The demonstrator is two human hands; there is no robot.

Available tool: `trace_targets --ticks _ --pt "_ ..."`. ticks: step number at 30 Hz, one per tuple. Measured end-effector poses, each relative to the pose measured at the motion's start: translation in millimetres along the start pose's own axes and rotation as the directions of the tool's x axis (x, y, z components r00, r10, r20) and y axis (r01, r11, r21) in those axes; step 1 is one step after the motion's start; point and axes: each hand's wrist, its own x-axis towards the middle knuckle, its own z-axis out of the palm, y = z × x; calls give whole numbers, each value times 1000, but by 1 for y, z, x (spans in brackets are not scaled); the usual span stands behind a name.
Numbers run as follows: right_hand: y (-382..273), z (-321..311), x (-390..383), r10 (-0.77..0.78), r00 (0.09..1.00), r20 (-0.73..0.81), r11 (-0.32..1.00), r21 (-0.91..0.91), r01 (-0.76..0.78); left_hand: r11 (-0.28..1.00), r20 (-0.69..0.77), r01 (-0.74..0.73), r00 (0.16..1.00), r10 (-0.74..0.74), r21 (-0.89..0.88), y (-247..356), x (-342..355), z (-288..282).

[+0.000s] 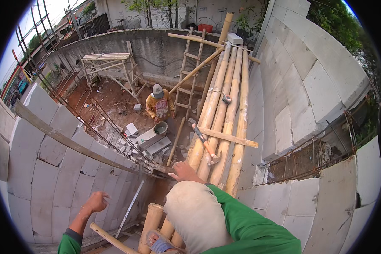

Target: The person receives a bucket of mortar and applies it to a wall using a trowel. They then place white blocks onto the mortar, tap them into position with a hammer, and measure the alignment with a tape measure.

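Observation:
My left hand [96,201] hangs in the air at the lower left with its fingers curled in; a pale patch shows at the fingertips, and whether they hold anything is hidden. My right hand [185,172] is just beyond my bent knee [194,211], fingers apart and nothing in it, near the bamboo poles [213,110]. A hammer [206,146] with an orange and black handle lies across these poles, ahead of that hand. Farther along them sits a tape measure [227,99]. A wooden strip [228,137] crosses the poles beside the hammer.
Grey block walls rise at left [63,169] and right [300,84]. Below, a co-worker [160,101] in a cap is by a bucket [160,128] and loose blocks [158,145]. A ladder [189,72] leans near the poles. One block [235,39] rests at their far end.

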Motion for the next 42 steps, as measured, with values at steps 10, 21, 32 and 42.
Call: trace_targets --ticks 10,21,32,42 --pt "6 -10 -13 14 1000 -2 999 44 -14 933 -137 -352 930 340 -78 114 14 1" --pt "0 -12 -7 54 998 -20 993 102 -52 766 -107 -287 902 418 576 226 126 -114" --pt "9 -56 -11 143 978 -151 948 304 -92 654 141 -422 888 438 627 264 171 -56" --pt "13 -138 -141 532 783 -322 845 150 -513 883 -46 -264 963 267 -388 177 311 114"
